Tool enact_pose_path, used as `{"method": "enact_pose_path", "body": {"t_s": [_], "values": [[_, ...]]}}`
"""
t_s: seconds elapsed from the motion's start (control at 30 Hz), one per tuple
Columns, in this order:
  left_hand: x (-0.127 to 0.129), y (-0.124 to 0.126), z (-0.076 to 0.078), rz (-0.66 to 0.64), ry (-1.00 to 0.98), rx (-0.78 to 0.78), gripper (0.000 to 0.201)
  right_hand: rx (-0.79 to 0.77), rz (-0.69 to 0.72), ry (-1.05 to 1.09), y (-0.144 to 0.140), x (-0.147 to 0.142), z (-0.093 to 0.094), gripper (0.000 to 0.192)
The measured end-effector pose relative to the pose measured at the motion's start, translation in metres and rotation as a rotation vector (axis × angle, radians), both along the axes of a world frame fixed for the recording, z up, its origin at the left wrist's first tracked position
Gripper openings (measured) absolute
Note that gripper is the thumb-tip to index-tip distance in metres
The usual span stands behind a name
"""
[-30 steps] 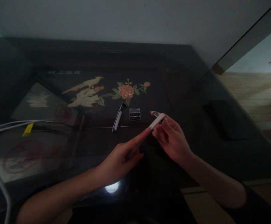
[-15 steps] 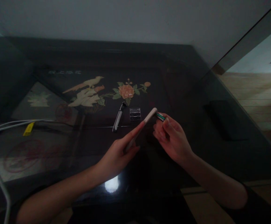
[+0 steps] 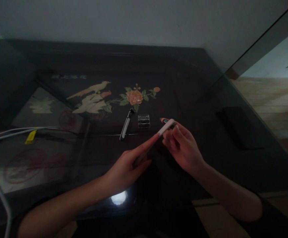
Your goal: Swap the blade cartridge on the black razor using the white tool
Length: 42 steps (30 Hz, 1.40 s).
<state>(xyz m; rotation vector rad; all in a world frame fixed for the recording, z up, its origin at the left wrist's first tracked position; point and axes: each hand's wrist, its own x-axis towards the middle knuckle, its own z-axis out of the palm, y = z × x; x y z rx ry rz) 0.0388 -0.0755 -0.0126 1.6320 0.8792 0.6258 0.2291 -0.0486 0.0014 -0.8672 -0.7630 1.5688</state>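
Since half a second ago: white razor handle (image 3: 162,129) swung back down and rightward, tip meeting the green-striped cartridge (image 3: 167,121) once more instead of standing apart to its left. Before that gap, the same joined pose, so a short part-and-return, handle tip now laid across the cartridge.

Left hand (image 3: 127,165): curled round the lower end of the handle, index finger stretched along the shaft, thumb tucked underneath. Pinching, not spread. Right hand (image 3: 182,147): fingertips pressed together on the cartridge, small orange tip poking out toward the far side. Whether handle and cartridge have clicked together or merely touch: cannot tell in this dim light.

Both hands held above the dark glass tabletop (image 3: 208,99), near its middle, well clear of the surface. Reads as a fitting attempt under way, head being lined up with handle; judged half done at best, since alignment looks close but seating is unconfirmed.

On the tabletop beyond: second razor (image 3: 126,125), dark-headed with pale grip, lying just left of a small clear blade tray (image 3: 143,121). Under the glass, an inlaid bird and flower picture (image 3: 114,97). Far left: white cables (image 3: 17,131) with a yellow tag (image 3: 30,137). Right: dark flat box (image 3: 238,127), well apart from the hands. Lamp glare (image 3: 119,198) reflected near the front edge.
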Motion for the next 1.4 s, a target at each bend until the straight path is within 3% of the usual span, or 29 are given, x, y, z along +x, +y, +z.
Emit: {"method": "enact_pose_path", "body": {"t_s": [0.3,0.7,1.1,1.4], "values": [[-0.0013,0.008,-0.0036,0.096,0.009,0.054,0.066,0.007,0.023,0.036,-0.0006,0.0011,0.0017,0.028],[0.0,-0.0006,-0.0003,-0.051,-0.024,-0.065,0.072,-0.055,-0.008,-0.023,0.0,0.0007,-0.0005,0.029],[0.0008,0.0061,0.0002,0.096,0.03,-0.007,0.067,0.019,0.024,-0.009,-0.0005,0.0001,0.0042,0.028],[0.0026,0.0006,0.0012,-0.037,0.032,0.043,0.068,-0.033,-0.009,0.008,-0.0009,0.0001,0.0012,0.027]]}}
